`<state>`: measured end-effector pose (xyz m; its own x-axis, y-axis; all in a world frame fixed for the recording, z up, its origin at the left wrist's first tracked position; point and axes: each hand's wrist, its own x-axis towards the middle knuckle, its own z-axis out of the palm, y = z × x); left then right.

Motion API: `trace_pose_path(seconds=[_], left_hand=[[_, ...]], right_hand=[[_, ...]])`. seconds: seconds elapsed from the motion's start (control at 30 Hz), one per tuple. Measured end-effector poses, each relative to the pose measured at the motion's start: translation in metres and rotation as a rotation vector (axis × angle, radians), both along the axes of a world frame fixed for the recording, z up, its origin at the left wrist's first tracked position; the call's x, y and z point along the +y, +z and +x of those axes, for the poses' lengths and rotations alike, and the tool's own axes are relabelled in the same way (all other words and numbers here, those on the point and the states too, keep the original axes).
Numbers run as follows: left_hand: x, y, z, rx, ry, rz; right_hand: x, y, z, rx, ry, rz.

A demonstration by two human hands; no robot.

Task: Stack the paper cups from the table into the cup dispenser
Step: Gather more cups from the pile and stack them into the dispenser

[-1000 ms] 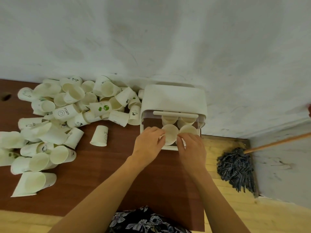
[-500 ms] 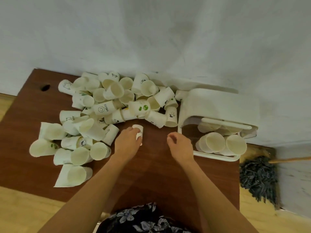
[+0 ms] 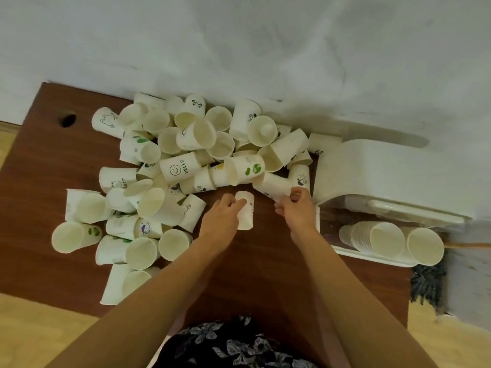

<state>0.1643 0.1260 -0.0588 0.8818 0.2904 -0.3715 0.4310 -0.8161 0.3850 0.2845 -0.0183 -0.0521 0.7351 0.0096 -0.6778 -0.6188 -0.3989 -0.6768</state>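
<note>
A heap of several white paper cups [image 3: 186,166] lies on its sides across the brown table [image 3: 265,261]. My left hand [image 3: 220,221] grips a lone upside-down cup [image 3: 245,212] in front of the heap. My right hand [image 3: 297,211] pinches the rim end of a cup lying on its side [image 3: 271,185] at the heap's right edge. The white cup dispenser [image 3: 382,176] stands at the table's right, with rows of nested cups [image 3: 382,239] in its open front.
A pale wall runs behind the table. A round cable hole [image 3: 67,120] is at the table's far left. A dark mop head [image 3: 427,282] and its wooden handle [image 3: 467,245] lie on the floor to the right. Wood flooring shows at both sides.
Both hands left the dispenser's front and moved left to the heap. My left hand took hold of the upside-down cup; my right hand reached forward and closed on a lying cup.
</note>
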Motion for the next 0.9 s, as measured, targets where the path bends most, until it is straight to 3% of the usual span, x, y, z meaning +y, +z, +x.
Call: trace_pose_path(seconds=[0.13, 0.27, 0.67, 0.9], left_hand=[[0.005, 0.007, 0.013, -0.084, 0.053, -0.023], [-0.002, 0.030, 0.021, -0.130, 0.125, 0.001], [-0.049, 0.096, -0.002, -0.357, 0.312, -0.237], [-0.098, 0.120, -0.007, -0.503, 0.208, -0.301]], right_hand=[[0.009, -0.001, 0.008, 0.056, -0.149, 0.077], [0.008, 0.011, 0.005, 0.018, -0.149, 0.102], [-0.066, 0.081, -0.040, -0.362, 0.049, -0.008], [-0.137, 0.120, -0.062, -0.515, 0.017, -0.038]])
